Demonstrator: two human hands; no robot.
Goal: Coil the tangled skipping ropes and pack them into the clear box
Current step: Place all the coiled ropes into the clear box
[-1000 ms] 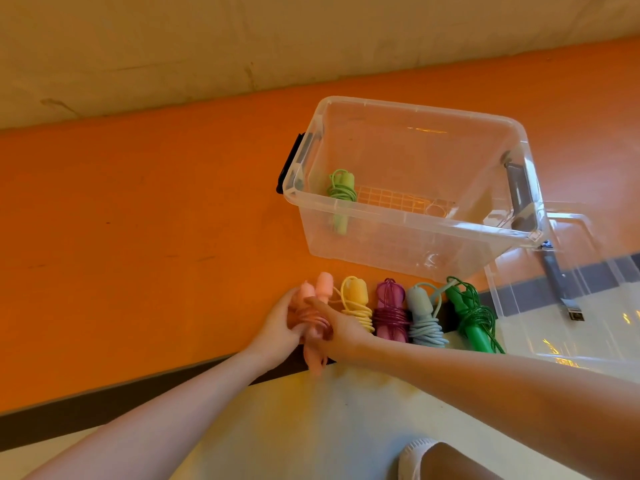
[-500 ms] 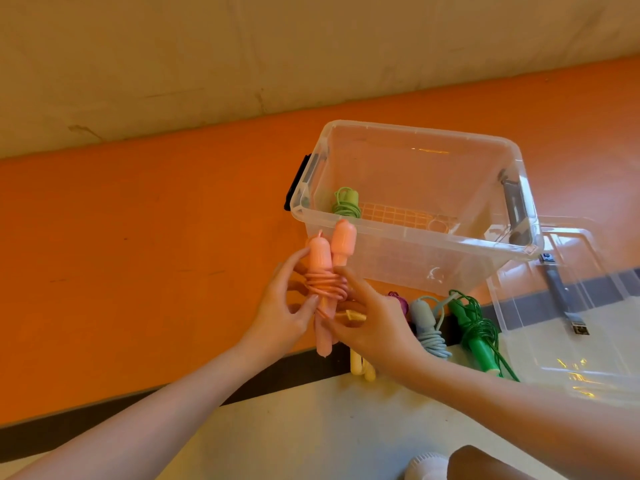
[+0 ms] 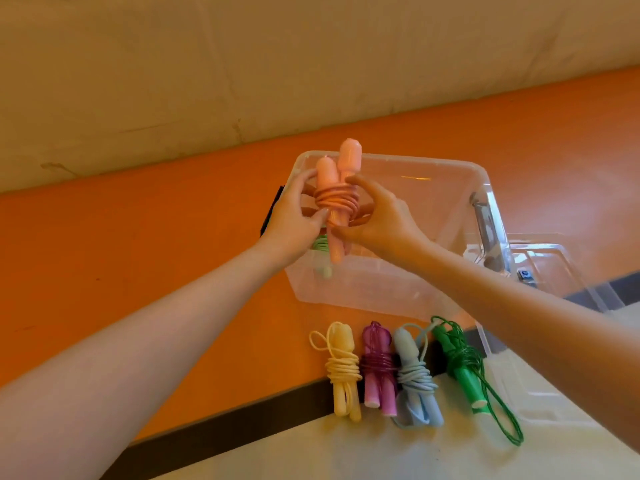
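Left hand [image 3: 294, 216] and right hand [image 3: 377, 220], fingers curled, pinch the pink rope [image 3: 337, 199] upright above the box [image 3: 450, 216], likely keeping its coil tight for lowering in.

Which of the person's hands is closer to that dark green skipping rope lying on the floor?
Right. The right hand is above the dark green rope, slightly leftward; the left hand, also raised, is farther left.

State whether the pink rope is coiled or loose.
Coiled: the pink rope has its cord wound round both handles, held by both hands.
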